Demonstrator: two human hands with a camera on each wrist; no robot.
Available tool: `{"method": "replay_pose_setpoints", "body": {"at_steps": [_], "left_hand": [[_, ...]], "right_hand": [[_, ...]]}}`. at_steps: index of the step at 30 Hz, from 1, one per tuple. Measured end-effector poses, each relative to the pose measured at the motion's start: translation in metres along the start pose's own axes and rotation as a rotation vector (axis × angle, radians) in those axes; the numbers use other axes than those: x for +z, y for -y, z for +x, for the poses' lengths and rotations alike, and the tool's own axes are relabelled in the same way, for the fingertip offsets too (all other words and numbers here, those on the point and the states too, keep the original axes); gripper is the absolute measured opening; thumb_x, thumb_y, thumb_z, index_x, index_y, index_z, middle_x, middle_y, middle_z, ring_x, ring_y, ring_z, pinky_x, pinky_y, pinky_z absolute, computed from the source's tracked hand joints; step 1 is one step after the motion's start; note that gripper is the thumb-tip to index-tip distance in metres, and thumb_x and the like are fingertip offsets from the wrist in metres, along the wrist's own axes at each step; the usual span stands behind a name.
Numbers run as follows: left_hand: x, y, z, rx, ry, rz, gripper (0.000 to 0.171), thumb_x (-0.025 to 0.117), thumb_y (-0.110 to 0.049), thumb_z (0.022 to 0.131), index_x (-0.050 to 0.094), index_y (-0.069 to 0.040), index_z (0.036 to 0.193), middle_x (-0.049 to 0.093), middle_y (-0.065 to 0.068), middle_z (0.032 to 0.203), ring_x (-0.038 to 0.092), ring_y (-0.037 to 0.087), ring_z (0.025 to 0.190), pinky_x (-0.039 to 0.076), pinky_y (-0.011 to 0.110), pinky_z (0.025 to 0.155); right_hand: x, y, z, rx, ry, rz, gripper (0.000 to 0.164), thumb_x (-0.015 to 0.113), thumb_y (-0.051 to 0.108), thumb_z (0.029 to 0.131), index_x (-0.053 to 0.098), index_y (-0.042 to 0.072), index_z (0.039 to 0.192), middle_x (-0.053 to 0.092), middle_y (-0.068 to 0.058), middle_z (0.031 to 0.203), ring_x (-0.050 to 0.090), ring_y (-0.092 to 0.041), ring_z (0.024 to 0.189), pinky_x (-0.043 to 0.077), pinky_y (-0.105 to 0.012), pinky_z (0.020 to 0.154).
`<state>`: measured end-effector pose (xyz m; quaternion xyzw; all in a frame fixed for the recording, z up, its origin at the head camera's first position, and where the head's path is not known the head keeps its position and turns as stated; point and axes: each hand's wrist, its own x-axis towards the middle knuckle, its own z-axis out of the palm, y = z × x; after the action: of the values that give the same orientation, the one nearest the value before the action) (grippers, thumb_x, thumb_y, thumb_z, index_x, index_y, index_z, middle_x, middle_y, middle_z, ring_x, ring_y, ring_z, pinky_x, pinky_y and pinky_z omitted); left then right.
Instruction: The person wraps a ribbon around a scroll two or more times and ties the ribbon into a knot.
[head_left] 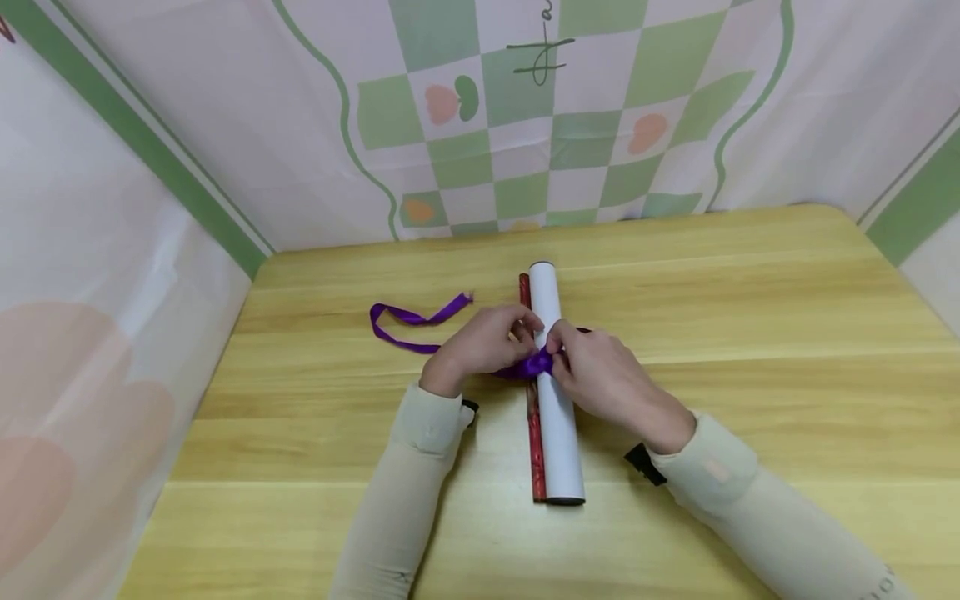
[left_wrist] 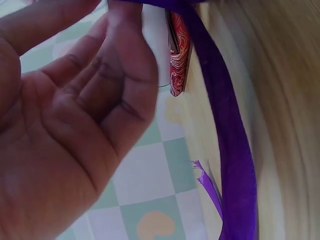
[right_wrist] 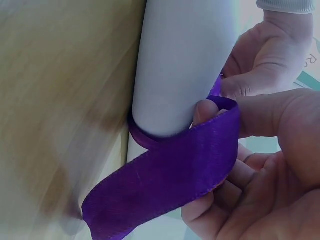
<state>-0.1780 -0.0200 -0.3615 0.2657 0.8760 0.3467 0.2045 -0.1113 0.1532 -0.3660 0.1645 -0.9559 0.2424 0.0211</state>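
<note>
A white paper tube [head_left: 561, 433] with dark ends lies lengthwise on the table, a slim red swirl-patterned bar [head_left: 536, 450] close along its left side. Purple ribbon [head_left: 534, 365] passes round the tube near its middle. My left hand [head_left: 487, 340] is over the bar and tube, pinching the ribbon between thumb and fingertips; those tips are cut off at the top of the left wrist view. From the other side my right hand [head_left: 603, 375] pinches the ribbon against the tube's top. In the right wrist view a wide ribbon loop [right_wrist: 170, 170] hangs over that hand's fingers.
One loose ribbon tail [head_left: 405, 317] curves across the wooden table [head_left: 300, 400] on the left, its end frayed. A printed curtain [head_left: 517, 150] with green checks hangs behind the table's back edge. Dark straps [head_left: 645, 464] show at both wrists.
</note>
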Motion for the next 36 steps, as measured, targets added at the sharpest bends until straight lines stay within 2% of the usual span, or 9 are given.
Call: {"method": "replay_pose_setpoints", "body": {"at_steps": [4, 8, 15, 18, 22, 25, 28, 32, 36], "left_hand": [[-0.001, 0.000, 0.000, -0.006, 0.037, -0.012, 0.028, 0.057, -0.007, 0.088, 0.061, -0.005, 0.116, 0.064, 0.002, 0.090, 0.056, 0.014, 0.074, 0.046, 0.023, 0.061], [0.001, -0.001, 0.001, -0.009, 0.032, -0.025, 0.028, 0.057, -0.007, 0.088, 0.059, -0.006, 0.116, 0.064, 0.003, 0.086, 0.055, 0.014, 0.070, 0.044, 0.022, 0.059], [-0.003, 0.000, 0.001, -0.008, -0.052, -0.012, 0.029, 0.053, -0.010, 0.092, 0.057, -0.008, 0.120, 0.061, 0.003, 0.088, 0.053, 0.013, 0.065, 0.044, 0.024, 0.057], [-0.007, 0.000, -0.002, 0.006, -0.101, -0.014, 0.031, 0.049, -0.012, 0.095, 0.055, -0.008, 0.125, 0.062, 0.004, 0.089, 0.051, 0.014, 0.059, 0.042, 0.024, 0.055], [-0.010, 0.001, -0.005, 0.078, -0.198, -0.001, 0.031, 0.047, -0.015, 0.097, 0.055, -0.008, 0.126, 0.063, 0.002, 0.092, 0.052, 0.011, 0.064, 0.043, 0.023, 0.059], [-0.011, -0.001, -0.007, 0.182, -0.259, -0.031, 0.029, 0.049, -0.018, 0.097, 0.056, -0.009, 0.125, 0.062, -0.002, 0.094, 0.056, 0.009, 0.076, 0.047, 0.023, 0.067], [-0.012, -0.003, -0.007, 0.296, -0.276, -0.087, 0.029, 0.053, -0.021, 0.097, 0.057, -0.011, 0.124, 0.063, -0.003, 0.094, 0.058, 0.008, 0.082, 0.049, 0.026, 0.073], [-0.012, -0.006, -0.006, 0.378, -0.274, -0.145, 0.029, 0.055, -0.024, 0.095, 0.059, -0.013, 0.122, 0.065, -0.003, 0.091, 0.057, 0.007, 0.079, 0.049, 0.029, 0.074], [-0.015, -0.006, -0.008, 0.364, -0.257, -0.142, 0.029, 0.054, -0.026, 0.096, 0.059, -0.014, 0.122, 0.065, -0.003, 0.095, 0.057, 0.006, 0.084, 0.049, 0.027, 0.078]], "right_hand": [[0.000, 0.000, 0.001, -0.016, -0.010, -0.005, 0.007, 0.056, 0.010, 0.087, 0.057, 0.010, 0.094, 0.055, 0.001, 0.070, 0.047, -0.012, 0.056, 0.040, -0.027, 0.048], [-0.001, -0.001, 0.001, -0.022, -0.007, -0.003, 0.007, 0.057, 0.011, 0.087, 0.057, 0.010, 0.094, 0.055, 0.001, 0.070, 0.047, -0.012, 0.056, 0.041, -0.027, 0.048], [-0.009, -0.002, -0.001, 0.009, -0.006, -0.023, 0.009, 0.055, 0.015, 0.090, 0.059, 0.010, 0.096, 0.055, 0.002, 0.069, 0.047, -0.011, 0.054, 0.040, -0.028, 0.046], [-0.015, -0.003, 0.000, 0.039, -0.024, -0.025, 0.009, 0.055, 0.018, 0.091, 0.060, 0.011, 0.094, 0.059, 0.000, 0.077, 0.050, -0.012, 0.058, 0.042, -0.029, 0.048], [-0.017, -0.005, 0.002, 0.049, -0.052, -0.001, 0.017, 0.056, 0.023, 0.092, 0.064, 0.009, 0.099, 0.063, -0.007, 0.096, 0.061, -0.019, 0.077, 0.050, -0.035, 0.060], [-0.017, -0.006, 0.003, 0.023, -0.054, 0.036, 0.031, 0.057, 0.028, 0.093, 0.063, 0.005, 0.114, 0.062, -0.012, 0.110, 0.064, -0.024, 0.091, 0.053, -0.039, 0.070], [-0.018, -0.008, 0.005, -0.002, -0.041, 0.083, 0.041, 0.056, 0.030, 0.094, 0.058, 0.003, 0.125, 0.060, -0.013, 0.117, 0.065, -0.024, 0.093, 0.055, -0.037, 0.071], [-0.019, -0.009, 0.007, -0.033, -0.028, 0.132, 0.026, 0.058, 0.026, 0.093, 0.062, 0.007, 0.111, 0.064, -0.006, 0.102, 0.063, -0.016, 0.082, 0.053, -0.031, 0.064], [-0.022, -0.009, 0.009, -0.042, -0.025, 0.146, 0.013, 0.059, 0.022, 0.093, 0.064, 0.011, 0.094, 0.066, 0.000, 0.086, 0.059, -0.012, 0.073, 0.049, -0.028, 0.058]]}}
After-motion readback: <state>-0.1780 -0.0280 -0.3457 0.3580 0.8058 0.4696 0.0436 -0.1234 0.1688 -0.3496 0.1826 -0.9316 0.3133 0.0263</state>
